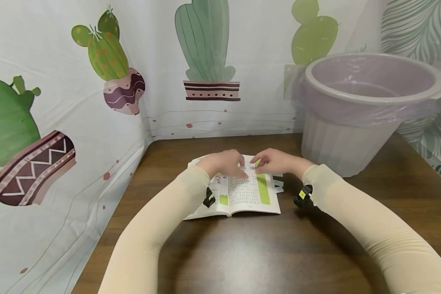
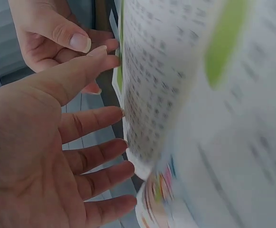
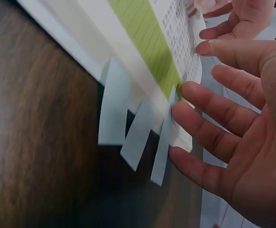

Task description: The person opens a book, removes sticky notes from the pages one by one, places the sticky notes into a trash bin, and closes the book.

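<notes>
Left grip (image 1: 226,162), right grip (image 1: 275,161) close together, fingers (image 2: 93,122) spread.

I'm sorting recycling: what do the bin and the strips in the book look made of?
Bin: probably plastic, matte, with moulded-looking ribs. Its liner: apparently clear plastic film, glossy with creases and highlights. Strips: perhaps matte paper, thin and flat; plastic film is possible.

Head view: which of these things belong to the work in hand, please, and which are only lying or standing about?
Seem part of the work:
- open book, under both hands
- pale strips sticking out at its edge
- left hand
- right hand

Seem only around it:
- lined bin
- cactus-print cloth
</notes>
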Motion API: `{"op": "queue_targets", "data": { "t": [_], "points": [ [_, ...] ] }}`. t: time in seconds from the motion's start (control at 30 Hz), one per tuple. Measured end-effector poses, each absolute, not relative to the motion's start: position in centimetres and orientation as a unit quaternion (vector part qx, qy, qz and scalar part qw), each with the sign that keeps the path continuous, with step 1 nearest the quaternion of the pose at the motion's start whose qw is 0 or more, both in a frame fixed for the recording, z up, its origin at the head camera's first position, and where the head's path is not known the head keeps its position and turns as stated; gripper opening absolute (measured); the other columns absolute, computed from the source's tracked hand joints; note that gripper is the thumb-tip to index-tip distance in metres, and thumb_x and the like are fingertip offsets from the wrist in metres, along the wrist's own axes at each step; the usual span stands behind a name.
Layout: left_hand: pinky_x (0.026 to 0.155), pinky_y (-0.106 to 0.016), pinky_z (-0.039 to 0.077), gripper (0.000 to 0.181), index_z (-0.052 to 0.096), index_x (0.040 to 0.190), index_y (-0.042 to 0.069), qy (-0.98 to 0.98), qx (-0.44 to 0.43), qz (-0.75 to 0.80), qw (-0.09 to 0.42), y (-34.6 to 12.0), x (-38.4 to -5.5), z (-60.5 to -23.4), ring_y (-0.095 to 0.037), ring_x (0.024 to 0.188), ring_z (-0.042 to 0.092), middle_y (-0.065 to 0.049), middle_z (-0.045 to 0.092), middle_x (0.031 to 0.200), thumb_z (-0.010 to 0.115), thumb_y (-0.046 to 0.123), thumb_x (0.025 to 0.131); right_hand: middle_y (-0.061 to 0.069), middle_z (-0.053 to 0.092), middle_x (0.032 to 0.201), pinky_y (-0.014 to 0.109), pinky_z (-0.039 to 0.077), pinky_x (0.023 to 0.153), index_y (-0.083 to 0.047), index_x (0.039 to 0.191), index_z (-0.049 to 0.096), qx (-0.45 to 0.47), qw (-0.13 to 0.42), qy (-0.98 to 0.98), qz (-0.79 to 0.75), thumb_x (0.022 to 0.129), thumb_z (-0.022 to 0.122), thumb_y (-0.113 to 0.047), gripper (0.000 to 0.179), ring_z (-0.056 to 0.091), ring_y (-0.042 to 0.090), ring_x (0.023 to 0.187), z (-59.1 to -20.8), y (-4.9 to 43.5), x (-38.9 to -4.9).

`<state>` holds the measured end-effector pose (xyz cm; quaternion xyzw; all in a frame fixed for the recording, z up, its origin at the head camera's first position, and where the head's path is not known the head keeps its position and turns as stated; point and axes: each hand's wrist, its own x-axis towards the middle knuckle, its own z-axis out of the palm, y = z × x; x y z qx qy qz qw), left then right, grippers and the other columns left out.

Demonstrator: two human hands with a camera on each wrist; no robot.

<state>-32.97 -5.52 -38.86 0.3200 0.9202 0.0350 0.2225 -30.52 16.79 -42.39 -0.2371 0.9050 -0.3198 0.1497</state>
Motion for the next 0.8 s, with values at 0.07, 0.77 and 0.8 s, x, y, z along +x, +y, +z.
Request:
{"op": "queue_targets", "data": {
  "t": [0.07,0.77,0.8],
  "points": [
    [0.107,-0.041,0.050,0.053,0.068,0.130,0.016,0.919,0.328,0.031,0.215,-4.7,-33.0,-38.9,-0.018,0.122,0.057,-0.003,0.061,0.138,0.071,0.053,0.092,0.012,0.077,0.118,0.040,0.059,0.089,-0.008,0.134,0.067,-0.237,0.147,0.904,-0.324,0.093,0.072,-0.022,0.043,0.072,0.025,0.109,-42.4,17.2,-30.4],
    [0.094,-0.031,0.051,0.034,0.071,0.113,0.015,0.922,0.337,0.036,0.188,-1.5,-32.9,-40.5,-0.016,0.104,0.059,0.000,0.065,0.120,0.080,0.035,0.087,0.005,0.073,0.097,0.030,0.049,0.069,-0.009,0.116,0.074,-0.152,0.140,0.943,-0.259,0.088,0.078,-0.038,0.041,0.061,0.017,0.080,-43.7,21.1,-29.6],
    [0.099,-0.032,0.051,0.038,0.071,0.118,0.015,0.922,0.337,0.035,0.187,-1.4,-32.9,-40.5,-0.016,0.110,0.058,0.000,0.065,0.126,0.080,0.035,0.087,0.005,0.073,0.096,0.029,0.049,0.068,-0.009,0.112,0.075,-0.147,0.139,0.944,-0.259,0.088,0.077,-0.039,0.038,0.061,0.017,0.079,-43.8,21.1,-29.7]
  ]
}}
